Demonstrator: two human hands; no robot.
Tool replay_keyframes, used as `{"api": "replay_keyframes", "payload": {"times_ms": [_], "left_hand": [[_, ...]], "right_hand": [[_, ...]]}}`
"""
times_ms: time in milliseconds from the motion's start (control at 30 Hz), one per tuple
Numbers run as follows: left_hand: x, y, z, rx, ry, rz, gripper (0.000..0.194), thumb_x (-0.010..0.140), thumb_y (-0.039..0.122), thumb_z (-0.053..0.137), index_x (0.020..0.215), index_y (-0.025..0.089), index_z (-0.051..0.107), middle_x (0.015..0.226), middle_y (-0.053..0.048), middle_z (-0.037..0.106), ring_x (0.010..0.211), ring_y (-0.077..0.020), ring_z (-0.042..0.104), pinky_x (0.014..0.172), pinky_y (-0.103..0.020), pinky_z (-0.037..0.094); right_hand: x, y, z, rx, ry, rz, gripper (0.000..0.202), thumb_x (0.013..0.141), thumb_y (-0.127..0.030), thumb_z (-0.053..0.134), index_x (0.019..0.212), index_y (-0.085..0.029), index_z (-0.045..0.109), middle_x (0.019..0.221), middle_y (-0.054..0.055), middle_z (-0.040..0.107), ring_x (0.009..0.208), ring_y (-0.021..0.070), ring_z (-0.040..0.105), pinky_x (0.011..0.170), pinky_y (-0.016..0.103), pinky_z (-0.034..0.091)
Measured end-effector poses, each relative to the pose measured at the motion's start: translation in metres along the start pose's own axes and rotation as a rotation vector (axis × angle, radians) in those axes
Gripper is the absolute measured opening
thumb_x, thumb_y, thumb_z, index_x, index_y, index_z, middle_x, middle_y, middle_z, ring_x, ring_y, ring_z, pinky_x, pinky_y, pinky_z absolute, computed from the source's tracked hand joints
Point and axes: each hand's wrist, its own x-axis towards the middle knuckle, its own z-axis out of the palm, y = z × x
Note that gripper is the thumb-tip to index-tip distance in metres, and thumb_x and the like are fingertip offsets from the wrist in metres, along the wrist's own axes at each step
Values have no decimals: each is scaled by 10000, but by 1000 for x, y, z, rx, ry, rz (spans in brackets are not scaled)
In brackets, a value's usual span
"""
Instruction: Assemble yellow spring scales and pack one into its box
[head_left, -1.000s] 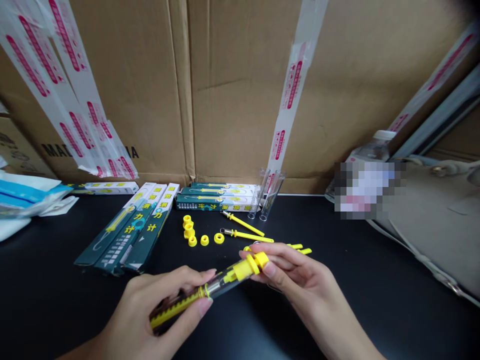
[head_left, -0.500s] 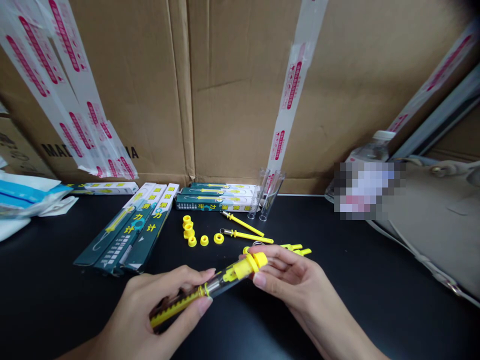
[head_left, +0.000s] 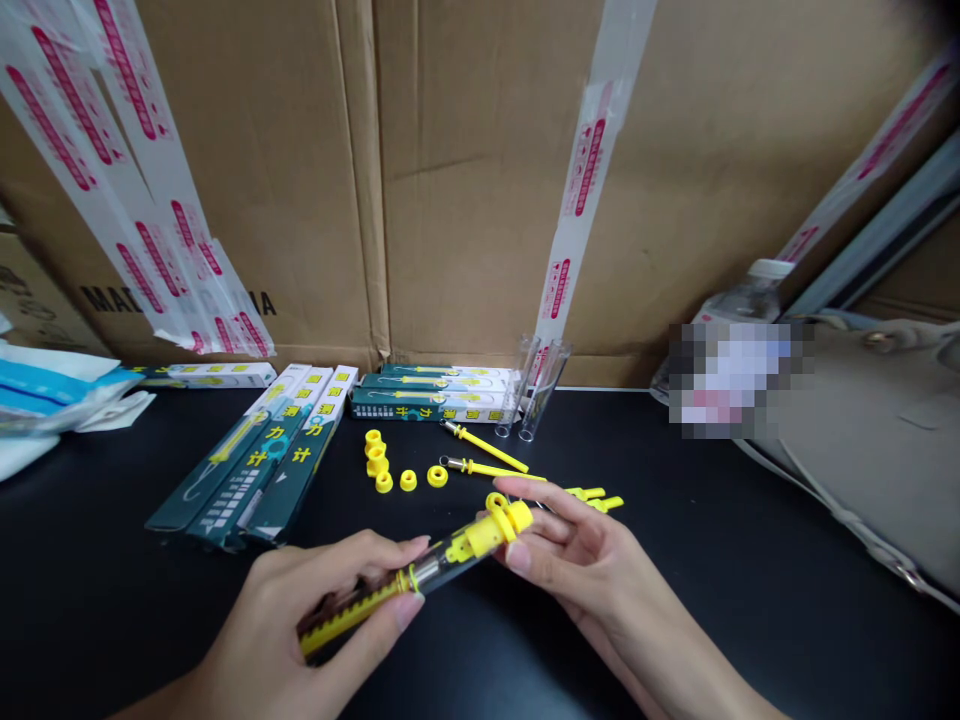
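My left hand (head_left: 322, 620) is closed around the clear tube of a spring scale (head_left: 441, 568), which tilts up to the right. Inside the tube run a yellow toothed-looking strip and a metal spring. At the tube's upper end sits a yellow cap (head_left: 517, 515). My right hand (head_left: 581, 560) has its thumb against that end, with the other fingers curled behind it and partly hidden. Beyond the hands lie several loose yellow rings and caps (head_left: 408, 481), a yellow rod with a spring (head_left: 491, 447) and a second such rod (head_left: 495, 470).
Two clear tubes (head_left: 541, 395) stand at the back. Spring scale boxes (head_left: 259, 455) lie at left, with more boxes (head_left: 435, 395) stacked by the cardboard wall (head_left: 465, 200). Yellow parts (head_left: 604, 503) lie behind my right hand. A bottle (head_left: 750, 300) and a grey bag (head_left: 870, 430) are at right.
The right index finger has lifted a little off the yellow cap, so a yellow ring behind it shows more. The left hand and tube have barely moved.
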Motion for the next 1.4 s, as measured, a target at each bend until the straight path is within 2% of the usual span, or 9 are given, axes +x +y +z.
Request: {"api": "replay_keyframes", "payload": {"times_ms": [167,333,433,600,767,900,1000,1200,1400], "left_hand": [[-2,0,1,-1,25,-11,235,866,247,693,1092,309,718,606,122,656,356,-45,495,433,-97,475],[-1,1,0,20,21,-14,226,858,250,708,1077,302,722,627,113,676,375,-49,527,407,-99,449],[2,1,0,15,2,1,223,863,247,701,1081,288,724,591,114,651,353,-47,507,391,-98,437],[1,-1,1,21,8,-3,237,863,250,705,1095,294,723,599,113,648,359,-46,508,398,-98,441],[-1,-1,2,1,23,-7,216,868,265,702,1081,286,728,588,109,642,344,-48,484,395,-102,445],[2,1,1,23,10,-10,185,864,262,696,1041,247,749,585,90,655,346,-57,517,379,-107,442],[3,2,0,15,-8,-13,186,872,261,684,1041,227,752,598,78,672,362,-62,551,383,-102,446],[1,1,-1,16,-22,-20,195,873,259,679,1056,238,743,606,81,680,376,-63,571,390,-98,446],[2,1,0,27,3,-27,181,863,268,689,1031,249,753,614,84,690,358,-55,536,384,-102,439]], "right_hand": [[3,-1,0,-8,-22,-12,363,601,-240,971,880,-176,747,883,4,763,815,109,694,813,174,527],[1,0,2,53,-18,-14,363,630,-218,958,732,-193,611,742,-41,741,707,85,694,708,152,530],[0,0,2,69,-8,-20,388,637,-206,956,785,-203,596,770,-34,755,741,96,709,739,172,541],[1,-1,1,27,-28,-12,488,658,-227,945,1080,-205,700,857,-14,760,795,99,709,801,189,547],[2,-1,1,17,-42,-16,273,674,-230,935,819,-177,710,799,-29,733,750,76,671,749,150,532],[1,-1,2,28,-16,-32,322,674,-234,935,664,-171,620,688,-54,688,657,53,621,642,115,498],[0,0,2,49,-9,-26,332,677,-235,936,711,-178,611,715,-50,701,689,66,652,686,136,521],[1,2,-1,38,-6,-10,490,682,-231,936,1098,-221,678,799,-35,742,794,100,720,812,193,553],[2,1,0,35,-15,-14,324,648,-212,950,819,-179,677,782,-32,741,751,89,710,760,163,563]]}}
